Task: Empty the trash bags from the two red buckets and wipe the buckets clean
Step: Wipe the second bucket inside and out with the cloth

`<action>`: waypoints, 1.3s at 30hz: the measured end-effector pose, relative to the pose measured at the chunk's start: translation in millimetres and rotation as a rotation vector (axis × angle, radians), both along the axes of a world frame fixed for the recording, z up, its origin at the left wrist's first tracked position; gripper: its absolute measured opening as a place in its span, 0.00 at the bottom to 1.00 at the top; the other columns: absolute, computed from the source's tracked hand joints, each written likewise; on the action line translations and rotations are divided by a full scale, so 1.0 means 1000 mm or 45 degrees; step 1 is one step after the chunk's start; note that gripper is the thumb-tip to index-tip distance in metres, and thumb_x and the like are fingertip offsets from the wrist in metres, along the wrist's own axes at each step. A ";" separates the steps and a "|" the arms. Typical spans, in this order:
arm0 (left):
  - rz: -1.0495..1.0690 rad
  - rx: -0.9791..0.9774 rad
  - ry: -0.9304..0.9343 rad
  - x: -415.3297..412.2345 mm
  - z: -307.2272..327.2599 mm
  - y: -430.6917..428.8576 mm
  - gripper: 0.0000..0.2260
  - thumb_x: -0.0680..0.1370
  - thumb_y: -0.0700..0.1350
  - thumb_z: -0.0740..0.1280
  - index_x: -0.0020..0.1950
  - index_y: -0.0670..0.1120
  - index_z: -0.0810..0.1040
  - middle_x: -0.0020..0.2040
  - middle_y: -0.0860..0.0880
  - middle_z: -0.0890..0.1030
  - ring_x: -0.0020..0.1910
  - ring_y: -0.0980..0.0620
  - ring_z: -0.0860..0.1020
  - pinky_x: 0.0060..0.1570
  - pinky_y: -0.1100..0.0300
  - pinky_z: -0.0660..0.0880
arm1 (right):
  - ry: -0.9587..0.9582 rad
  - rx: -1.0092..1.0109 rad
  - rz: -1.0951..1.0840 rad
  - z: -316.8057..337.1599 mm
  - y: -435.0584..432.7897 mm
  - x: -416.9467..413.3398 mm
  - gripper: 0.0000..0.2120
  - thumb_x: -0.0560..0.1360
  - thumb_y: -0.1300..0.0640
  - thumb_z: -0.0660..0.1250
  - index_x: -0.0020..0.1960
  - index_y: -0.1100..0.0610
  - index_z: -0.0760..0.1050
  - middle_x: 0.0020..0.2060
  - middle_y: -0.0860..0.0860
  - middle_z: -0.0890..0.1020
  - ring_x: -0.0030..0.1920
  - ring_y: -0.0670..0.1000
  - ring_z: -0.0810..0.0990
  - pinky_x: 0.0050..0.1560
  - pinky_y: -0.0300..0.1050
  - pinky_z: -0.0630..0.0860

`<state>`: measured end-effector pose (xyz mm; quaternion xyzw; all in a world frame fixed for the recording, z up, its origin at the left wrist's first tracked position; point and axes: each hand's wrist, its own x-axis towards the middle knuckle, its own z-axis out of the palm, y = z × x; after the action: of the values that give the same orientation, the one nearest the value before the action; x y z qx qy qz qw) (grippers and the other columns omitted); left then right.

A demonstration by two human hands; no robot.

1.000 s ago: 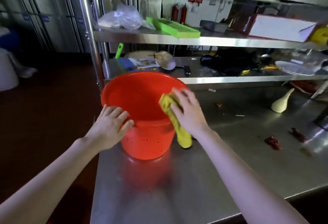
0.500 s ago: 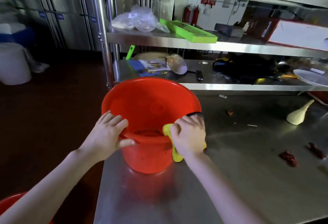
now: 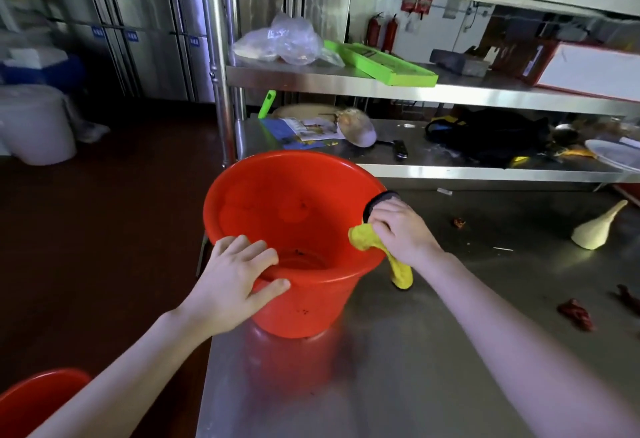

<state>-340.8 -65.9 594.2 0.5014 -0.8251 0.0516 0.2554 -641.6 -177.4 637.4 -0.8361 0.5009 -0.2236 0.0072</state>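
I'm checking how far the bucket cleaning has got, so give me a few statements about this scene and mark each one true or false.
1. The red bucket sits on the steel table. True.
2. A trash bag lines it. False: its bare red inside shows, with no bag.
3. The right hand holds a blue cloth. False: it holds a yellow cloth against the bucket's rim.
4. The left hand grips the bucket's near rim. True.
5. A second red bucket shows at lower left, off the table. True.

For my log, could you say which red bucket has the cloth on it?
The bucket on the table: right hand holds yellow cloth at its rim. The lower-left bucket is untouched.
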 end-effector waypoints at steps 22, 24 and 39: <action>0.058 0.027 -0.206 0.034 0.007 0.004 0.22 0.80 0.62 0.53 0.55 0.48 0.78 0.47 0.52 0.73 0.53 0.46 0.73 0.66 0.43 0.65 | -0.443 -0.233 -0.312 -0.030 0.054 0.043 0.19 0.72 0.57 0.52 0.32 0.61 0.77 0.33 0.53 0.79 0.40 0.59 0.74 0.50 0.54 0.73; 0.115 -0.016 -0.112 0.007 0.003 0.016 0.21 0.79 0.63 0.53 0.51 0.50 0.77 0.44 0.54 0.72 0.47 0.47 0.71 0.58 0.45 0.67 | -0.351 -0.385 -0.414 -0.040 0.081 0.073 0.14 0.71 0.57 0.56 0.30 0.56 0.75 0.29 0.51 0.76 0.37 0.58 0.72 0.49 0.53 0.72; 0.065 0.050 -0.171 0.034 0.006 0.012 0.24 0.78 0.65 0.54 0.57 0.49 0.78 0.49 0.54 0.74 0.55 0.48 0.74 0.71 0.41 0.59 | -0.318 -0.045 -0.181 -0.017 0.032 0.015 0.15 0.76 0.63 0.58 0.37 0.65 0.79 0.39 0.56 0.80 0.45 0.59 0.75 0.51 0.53 0.71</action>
<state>-306.4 -53.7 599.9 0.5226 -0.8281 0.0756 0.1882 -626.5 -145.7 620.9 -0.7640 0.5502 -0.3348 0.0388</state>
